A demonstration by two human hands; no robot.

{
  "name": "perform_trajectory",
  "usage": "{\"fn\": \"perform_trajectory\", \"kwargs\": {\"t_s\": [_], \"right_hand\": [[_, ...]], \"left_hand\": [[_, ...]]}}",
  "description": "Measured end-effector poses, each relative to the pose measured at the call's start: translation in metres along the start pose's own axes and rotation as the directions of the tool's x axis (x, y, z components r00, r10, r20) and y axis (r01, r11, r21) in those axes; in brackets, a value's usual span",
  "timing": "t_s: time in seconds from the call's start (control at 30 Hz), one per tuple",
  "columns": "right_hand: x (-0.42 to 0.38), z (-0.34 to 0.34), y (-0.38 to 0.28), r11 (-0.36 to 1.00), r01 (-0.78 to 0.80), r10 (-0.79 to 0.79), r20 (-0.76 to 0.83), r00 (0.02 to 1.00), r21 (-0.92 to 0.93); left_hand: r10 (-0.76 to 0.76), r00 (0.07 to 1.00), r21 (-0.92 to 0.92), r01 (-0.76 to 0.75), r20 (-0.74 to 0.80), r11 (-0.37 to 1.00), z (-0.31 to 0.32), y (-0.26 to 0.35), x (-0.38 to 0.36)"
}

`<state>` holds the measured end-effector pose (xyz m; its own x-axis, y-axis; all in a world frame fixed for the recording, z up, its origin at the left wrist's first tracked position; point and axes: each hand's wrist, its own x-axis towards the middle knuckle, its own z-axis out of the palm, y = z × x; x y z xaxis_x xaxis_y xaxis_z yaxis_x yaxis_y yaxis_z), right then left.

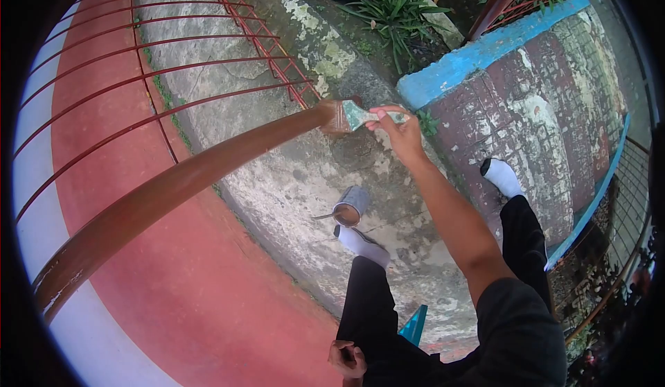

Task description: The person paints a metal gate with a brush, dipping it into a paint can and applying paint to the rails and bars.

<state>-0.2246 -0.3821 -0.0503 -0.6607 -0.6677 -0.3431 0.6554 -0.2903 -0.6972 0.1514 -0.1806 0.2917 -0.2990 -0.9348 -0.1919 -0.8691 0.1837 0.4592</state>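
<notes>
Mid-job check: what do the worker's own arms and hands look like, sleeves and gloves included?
The right hand is bare, with no glove, watch or band visible. Its forearm is uncovered below a short, dark, plain-looking sleeve. The left hand is ungloved too; its sleeve can't be made out.

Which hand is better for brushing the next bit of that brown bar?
Probably the right hand: it holds the paintbrush by its handle, with the bristles at the far end of the brown bar. The left hand is low by the black trousers, away from the bar.
</notes>
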Motion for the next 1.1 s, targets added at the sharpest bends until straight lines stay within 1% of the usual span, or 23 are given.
{"fn": "perform_trajectory", "kwargs": {"t_s": [0.07, 0.17, 0.2, 0.27, 0.33, 0.37, 0.4, 0.43, 0.47, 0.5, 0.57, 0.6, 0.63, 0.67, 0.7, 0.73, 0.8, 0.83, 0.9, 0.93, 0.97, 1.07, 1.1], "right_hand": [[0.006, -0.015, 0.007, 0.979, -0.028, 0.005, -0.113, 0.994, -0.204], [0.006, -0.038, 0.008, 0.958, -0.082, 0.041, -0.152, 0.988, -0.274], [0.007, -0.036, 0.004, 0.959, -0.078, 0.037, -0.151, 0.988, -0.274], [0.001, -0.036, -0.005, 0.952, -0.053, -0.014, -0.216, 0.976, -0.301], [0.001, -0.037, -0.004, 0.941, -0.085, 0.006, -0.237, 0.972, -0.327], [0.003, -0.036, -0.003, 0.931, -0.113, 0.021, -0.258, 0.966, -0.346], [0.005, -0.033, 0.001, 0.932, -0.114, 0.022, -0.259, 0.966, -0.343], [0.007, -0.029, 0.007, 0.925, -0.066, -0.036, -0.259, 0.965, -0.375], [0.009, -0.025, 0.012, 0.913, -0.019, -0.094, -0.255, 0.962, -0.408], [0.009, -0.018, 0.013, 0.913, -0.022, -0.091, -0.255, 0.963, -0.407], [0.009, -0.003, 0.016, 0.901, 0.065, -0.148, -0.164, 0.975, -0.428], [0.009, 0.005, 0.022, 0.927, 0.091, -0.157, -0.155, 0.975, -0.365], [0.006, 0.014, 0.017, 0.926, 0.089, -0.154, -0.154, 0.976, -0.366], [0.003, 0.020, 0.010, 0.917, 0.036, -0.114, -0.175, 0.978, -0.397], [-0.001, 0.027, 0.002, 0.904, -0.016, -0.076, -0.198, 0.977, -0.426], [-0.006, 0.032, -0.003, 0.904, -0.013, -0.078, -0.194, 0.978, -0.428], [-0.018, 0.040, -0.011, 0.977, -0.007, -0.036, -0.198, 0.980, -0.213], [-0.026, 0.041, -0.016, 0.977, -0.009, -0.035, -0.198, 0.980, -0.214], [-0.045, 0.044, -0.025, 0.999, 0.033, -0.035, -0.127, 0.991, -0.020], [-0.054, 0.044, -0.029, 0.999, 0.008, -0.003, -0.101, 0.995, 0.049], [-0.062, 0.040, -0.029, 0.999, 0.008, -0.002, -0.103, 0.995, 0.051], [-0.076, 0.016, -0.023, 0.948, 0.014, 0.010, -0.074, 0.997, 0.317], [-0.075, 0.009, -0.023, 0.948, 0.014, 0.010, -0.075, 0.997, 0.318]], "left_hand": [[-0.005, 1.000, 0.039, 0.005, 0.013, 0.999, -0.001, 0.002, -0.002], [-0.006, 1.000, 0.009, 0.006, 0.001, 1.000, 0.000, -0.009, -0.005], [-0.010, 1.000, -0.010, 0.010, -0.003, 1.000, 0.001, -0.006, -0.001], [-0.025, 1.000, -0.034, 0.025, -0.004, 0.999, 0.000, 0.007, -0.002], [-0.143, 0.985, 0.004, 0.143, 0.096, 0.990, -0.004, 0.032, 0.004], [-0.143, 0.985, 0.006, 0.143, 0.098, 0.990, -0.003, 0.024, 0.004], [-0.066, 0.997, 0.027, 0.064, 0.045, 0.998, 0.001, 0.014, 0.006], [0.012, 1.000, 0.052, -0.012, -0.005, 0.999, 0.002, 0.007, 0.007], [0.011, 1.000, 0.055, -0.011, -0.005, 0.998, 0.000, 0.003, 0.004], [-0.002, 1.000, 0.059, 0.002, 0.001, 0.998, 0.000, 0.004, 0.004], [-0.019, 1.000, 0.065, 0.019, 0.006, 0.998, 0.000, 0.000, 0.001], [-0.011, 1.000, 0.039, 0.011, -0.003, 0.999, 0.000, -0.010, -0.004], [-0.005, 1.000, 0.012, 0.005, -0.013, 1.000, 0.001, -0.007, -0.001], [-0.008, 1.000, 0.011, 0.008, -0.013, 1.000, -0.001, 0.002, -0.003], [-0.101, 0.994, -0.012, 0.101, 0.031, 0.995, -0.001, 0.032, 0.007], [-0.190, 0.979, -0.033, 0.193, 0.076, 0.981, -0.001, 0.048, 0.013], [-0.172, 0.981, 0.001, 0.173, 0.084, 0.985, -0.004, 0.039, 0.010], [-0.157, 0.983, 0.040, 0.153, 0.098, 0.987, -0.005, 0.035, 0.009], [-0.152, 0.984, 0.035, 0.150, 0.097, 0.988, -0.005, 0.029, 0.008], [-0.144, 0.985, 0.027, 0.143, 0.090, 0.989, -0.005, 0.028, 0.008], [-0.144, 0.985, 0.029, 0.142, 0.091, 0.989, -0.004, 0.029, 0.009], [-0.103, 0.992, 0.013, 0.103, 0.074, 0.995, -0.003, 0.031, 0.014], [-0.121, 0.990, -0.022, 0.123, 0.074, 0.992, -0.003, 0.032, 0.014]]}}
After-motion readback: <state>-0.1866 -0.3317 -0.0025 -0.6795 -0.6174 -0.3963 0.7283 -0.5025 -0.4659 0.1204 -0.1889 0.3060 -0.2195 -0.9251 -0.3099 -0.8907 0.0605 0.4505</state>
